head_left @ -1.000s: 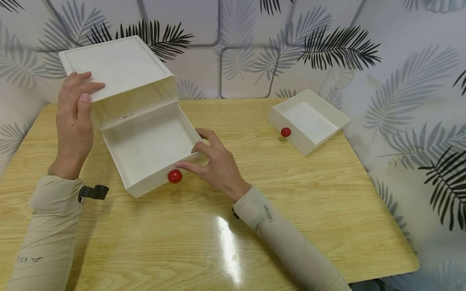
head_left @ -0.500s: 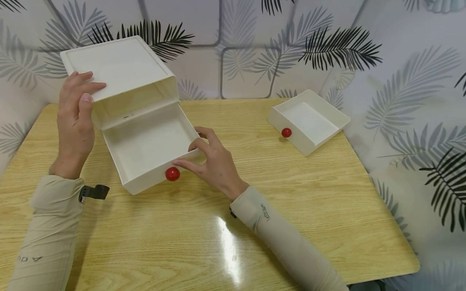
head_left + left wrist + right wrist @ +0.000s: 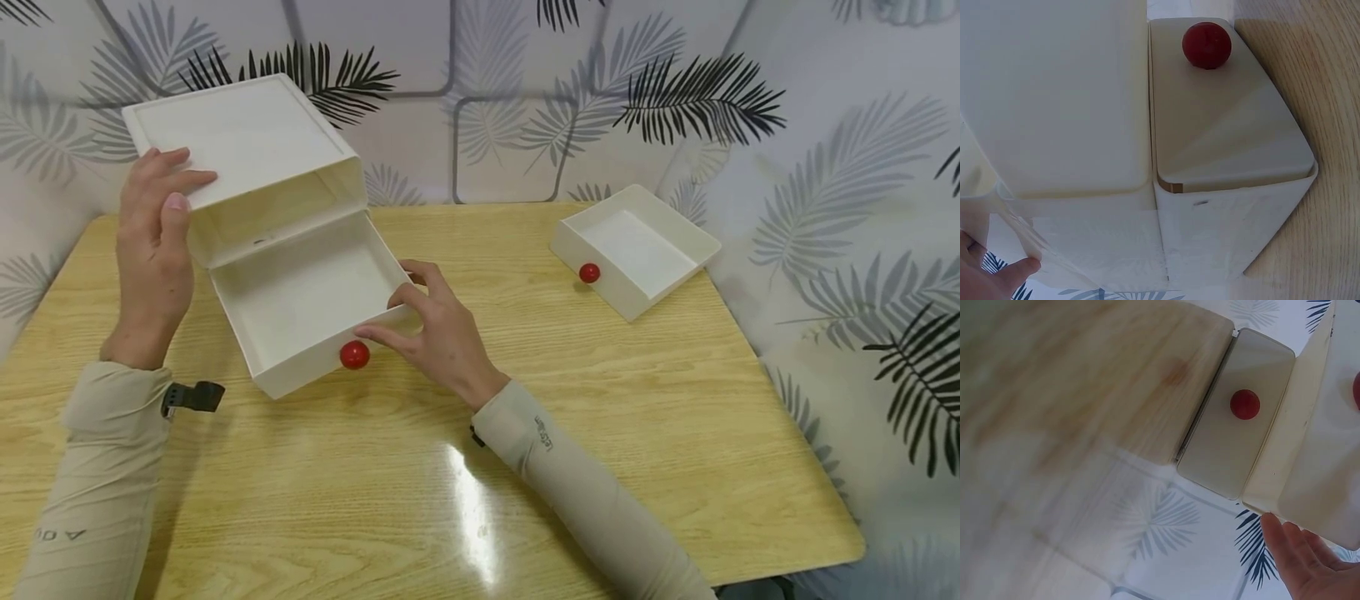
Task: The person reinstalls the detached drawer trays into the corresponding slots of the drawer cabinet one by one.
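A white drawer cabinet [image 3: 247,137] stands at the left of the table. Its top slot is an open hollow, and from below it a white drawer [image 3: 300,300] with a red knob [image 3: 355,355] sticks out, its inside bare. In both wrist views another drawer [image 3: 1229,119] sits flush in the cabinet beneath. My left hand [image 3: 156,250] rests on the cabinet's upper left edge, fingers extended over its top. At the drawer's front right corner, my right hand [image 3: 442,337] grips the wall, thumb on the front face beside the knob.
A separate white drawer [image 3: 633,242] with its own red knob [image 3: 589,273] lies tilted at the back right of the wood table [image 3: 600,400]. Behind the table hangs a leaf-patterned backdrop [image 3: 510,142].
The gripped drawer has slid a little way back into the cabinet, and my right hand has moved with it, up and left. The left hand stays in place.
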`<state>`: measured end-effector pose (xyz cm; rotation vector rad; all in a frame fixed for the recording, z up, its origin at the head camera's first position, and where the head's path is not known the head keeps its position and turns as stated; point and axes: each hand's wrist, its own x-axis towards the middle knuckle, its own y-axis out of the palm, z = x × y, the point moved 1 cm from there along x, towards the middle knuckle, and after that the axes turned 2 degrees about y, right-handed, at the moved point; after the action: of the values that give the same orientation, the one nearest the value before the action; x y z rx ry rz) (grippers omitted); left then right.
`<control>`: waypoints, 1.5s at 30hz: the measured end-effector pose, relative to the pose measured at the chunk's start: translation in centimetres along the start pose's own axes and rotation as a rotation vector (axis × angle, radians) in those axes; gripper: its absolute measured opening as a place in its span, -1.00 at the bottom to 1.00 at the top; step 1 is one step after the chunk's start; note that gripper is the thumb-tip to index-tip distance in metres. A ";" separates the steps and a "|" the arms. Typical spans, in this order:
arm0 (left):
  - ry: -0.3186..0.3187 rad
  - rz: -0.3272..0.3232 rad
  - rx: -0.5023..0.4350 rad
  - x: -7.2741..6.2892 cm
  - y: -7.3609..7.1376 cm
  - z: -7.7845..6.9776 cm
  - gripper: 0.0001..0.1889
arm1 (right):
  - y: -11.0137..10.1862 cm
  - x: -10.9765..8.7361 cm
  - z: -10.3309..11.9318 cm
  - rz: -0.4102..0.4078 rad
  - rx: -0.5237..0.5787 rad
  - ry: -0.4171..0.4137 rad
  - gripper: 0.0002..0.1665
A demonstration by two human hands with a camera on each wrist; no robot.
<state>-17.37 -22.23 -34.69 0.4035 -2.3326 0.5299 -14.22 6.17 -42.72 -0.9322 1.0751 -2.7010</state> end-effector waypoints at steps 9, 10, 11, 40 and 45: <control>0.013 -0.003 0.000 -0.1 0.1 0.0 -0.52 | -0.1 0.0 -0.2 -0.001 0.010 -0.014 -0.56; 0.013 -0.004 0.005 -0.1 0.1 -0.1 -0.52 | -0.1 0.0 -0.2 0.003 0.011 -0.016 -0.56; 0.012 -0.005 0.004 -0.2 0.0 -0.1 -0.52 | -0.1 0.0 -0.2 0.005 0.013 -0.017 -0.56; -0.005 0.002 0.000 -0.2 -0.1 -0.2 -0.52 | 0.5 0.2 -0.1 -0.010 0.022 -0.024 -0.50; -0.002 0.002 -0.001 -0.2 -0.1 -0.3 -0.52 | 0.5 0.3 0.0 0.006 0.031 0.010 -0.38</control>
<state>-17.06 -22.15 -34.58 0.4019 -2.3352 0.5293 -14.55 5.66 -42.90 -0.9101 1.0334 -2.7123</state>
